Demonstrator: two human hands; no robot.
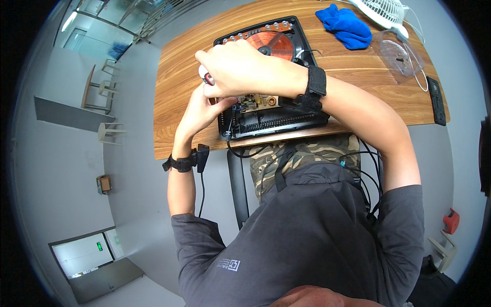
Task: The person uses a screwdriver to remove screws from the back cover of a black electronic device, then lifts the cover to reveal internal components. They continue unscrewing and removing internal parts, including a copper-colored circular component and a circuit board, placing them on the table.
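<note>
An opened induction cooker lies on the wooden table, its copper coil and circuit board exposed in a black plastic housing. My right hand reaches across the cooker, curled around a tool with a white, red and black handle, likely a screwdriver; its working end is hidden. Just below it, my left hand is at the housing's left edge, thumb extended over the circuit board near blue wires. Its fingertips are hidden, so I cannot see whether they grip anything. A black power cord leaves the housing's front left corner.
A blue cloth, a white fan and a clear plastic tray with small dark screws lie at the back right. A long black plastic part rests along the right edge of the table. Cables hang beside my lap.
</note>
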